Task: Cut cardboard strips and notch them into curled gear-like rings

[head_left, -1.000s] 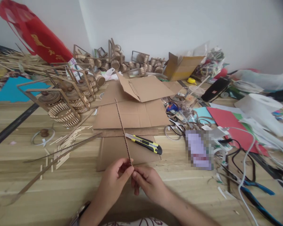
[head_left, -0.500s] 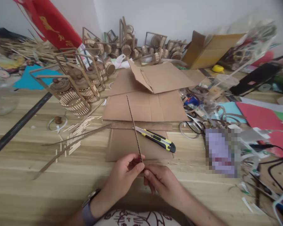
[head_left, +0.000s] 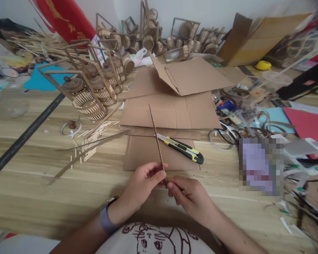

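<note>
Left hand (head_left: 145, 178) pinches a cardboard strip (head_left: 159, 146); handled baskets (head_left: 89, 106) hide their contents

One held cardboard piece (head_left: 159, 148), one utility knife (head_left: 181, 148), one red bag (head_left: 69, 19)

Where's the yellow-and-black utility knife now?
Head view, right of centre: the knife lies on flat brown cardboard beyond the right hand, blade toward the thin corrugated cardboard strip.
</note>
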Tool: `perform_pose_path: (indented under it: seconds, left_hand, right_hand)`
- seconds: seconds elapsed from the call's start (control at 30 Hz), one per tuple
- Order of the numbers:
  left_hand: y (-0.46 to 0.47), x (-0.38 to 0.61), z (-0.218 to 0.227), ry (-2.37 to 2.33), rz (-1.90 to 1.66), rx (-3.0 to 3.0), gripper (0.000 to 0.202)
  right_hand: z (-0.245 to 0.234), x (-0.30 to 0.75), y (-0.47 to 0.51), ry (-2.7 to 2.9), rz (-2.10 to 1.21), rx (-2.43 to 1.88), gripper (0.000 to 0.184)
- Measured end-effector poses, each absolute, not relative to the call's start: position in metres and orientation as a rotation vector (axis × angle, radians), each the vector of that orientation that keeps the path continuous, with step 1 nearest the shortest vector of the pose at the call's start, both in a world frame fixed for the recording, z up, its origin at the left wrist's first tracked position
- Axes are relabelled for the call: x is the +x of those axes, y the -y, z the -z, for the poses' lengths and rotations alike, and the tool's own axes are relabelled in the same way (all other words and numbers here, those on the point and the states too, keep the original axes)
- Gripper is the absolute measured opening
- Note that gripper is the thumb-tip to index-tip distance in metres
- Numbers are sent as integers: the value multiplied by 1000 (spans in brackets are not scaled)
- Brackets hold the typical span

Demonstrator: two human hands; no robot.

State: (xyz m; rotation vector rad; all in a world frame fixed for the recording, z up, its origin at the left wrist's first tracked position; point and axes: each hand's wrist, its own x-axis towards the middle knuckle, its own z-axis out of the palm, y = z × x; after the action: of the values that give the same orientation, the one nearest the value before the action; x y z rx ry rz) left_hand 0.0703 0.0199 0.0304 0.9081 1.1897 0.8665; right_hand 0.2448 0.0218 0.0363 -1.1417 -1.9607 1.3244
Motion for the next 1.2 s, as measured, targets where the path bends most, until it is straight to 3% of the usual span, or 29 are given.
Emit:
perform_pose_path:
  seconds: [0.27,0.53,1.2]
  left_hand:
    - [-19,72,-31,-1168,-942,844,44]
    - [-17,74,-33,-1117,-981,785,40]
    - [-14,74,-39,-1197,-972,911,34]
  right_hand:
    - [-35,244,-19,1933,-1013,-1193,18]
    - [-38,243,-18,1914,-967,-1131,10]
    - [-35,244,-19,1948,-891,-1139,16]
